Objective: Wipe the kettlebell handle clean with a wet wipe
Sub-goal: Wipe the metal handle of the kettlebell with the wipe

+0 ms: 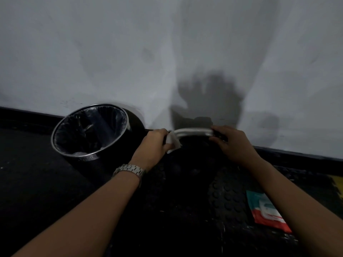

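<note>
— Sitting at far left, what is that?
— A lined bin (90,130). Next, the left hand (153,143) is pinching a wet wipe (173,140) around the left end of the kettlebell handle (194,132).
— And the right hand (235,143)?
— Its fingers are gripping the handle's right end; a wipe packet (267,210) is lying on the floor beyond.

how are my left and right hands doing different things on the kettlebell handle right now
The left hand holds a white wet wipe against the left end of the kettlebell handle; the right hand grips the right end bare. The left wrist wears a metal watch; the right wrist has none. Both hands hold the handle.
</note>
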